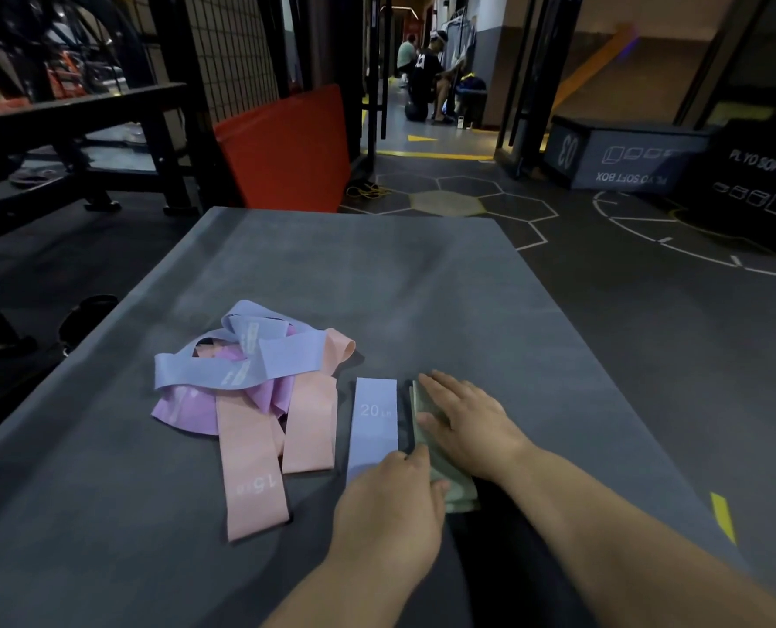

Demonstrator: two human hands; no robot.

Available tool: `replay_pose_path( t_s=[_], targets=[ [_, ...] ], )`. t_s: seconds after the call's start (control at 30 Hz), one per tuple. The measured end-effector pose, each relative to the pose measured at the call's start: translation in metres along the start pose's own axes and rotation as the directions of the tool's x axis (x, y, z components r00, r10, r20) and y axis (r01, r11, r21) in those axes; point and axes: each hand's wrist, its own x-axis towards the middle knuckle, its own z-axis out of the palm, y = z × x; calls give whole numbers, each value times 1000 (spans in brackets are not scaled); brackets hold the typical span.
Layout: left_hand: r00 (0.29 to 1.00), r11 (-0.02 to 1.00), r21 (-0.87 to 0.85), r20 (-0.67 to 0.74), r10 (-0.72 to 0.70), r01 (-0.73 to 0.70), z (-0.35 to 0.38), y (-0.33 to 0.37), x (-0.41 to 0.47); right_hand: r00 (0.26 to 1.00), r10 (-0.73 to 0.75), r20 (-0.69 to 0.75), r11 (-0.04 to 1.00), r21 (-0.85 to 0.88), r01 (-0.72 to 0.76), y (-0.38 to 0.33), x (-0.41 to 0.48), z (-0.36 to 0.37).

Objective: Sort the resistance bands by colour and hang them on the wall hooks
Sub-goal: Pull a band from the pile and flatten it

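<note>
— Under the right grip (467, 423), fingers straight and pressing: green band (458, 498), flat on the tabletop (377, 274).
— And the left grip (390, 505)?
— At the near ends of green and lilac band (372, 423); pinching or only touching, cannot tell.
— Advice?
— Smooth outward, square the edges, avoid dragging the lilac alongside; leave the heap (250, 369) farther left for later.

A grey padded table (422, 274) fills the lower middle. Behind its far edge a red mat (286, 147) leans upright beside a black metal rack (78, 129) at upper left. At upper right sit a grey plyo box (621, 156) and a black plyo box (762, 174). Hexagon floor markings (458, 197) lie between. People (427, 70) sit in the corridor at top centre.
</note>
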Motion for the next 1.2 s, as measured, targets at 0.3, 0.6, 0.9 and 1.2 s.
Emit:
replay_pose_path(
  t_s=[0.3, 0.6, 0.9, 1.2],
  targets=[
    [1000, 1000, 4, -23, 3, -3, 2, 1, -2, 1000, 5, 3, 998, -70, -5, -3, -4, 2],
    [993, 985, -166, -117, 28, -47, -8, -8, -12, 999, 31, 9, 949, 314, -33, -4, -2, -19],
    [959, 938, -301, -165, -232, 175, -38, -56, -36, 975, -12, -220, 968, 242, 67, -39, -27, -38],
    [896, 897, -95, -66, -438, 432, -53, -116, -77, 992, -116, 59, 984, 142, 106, -167, -66, 5]
  ],
)
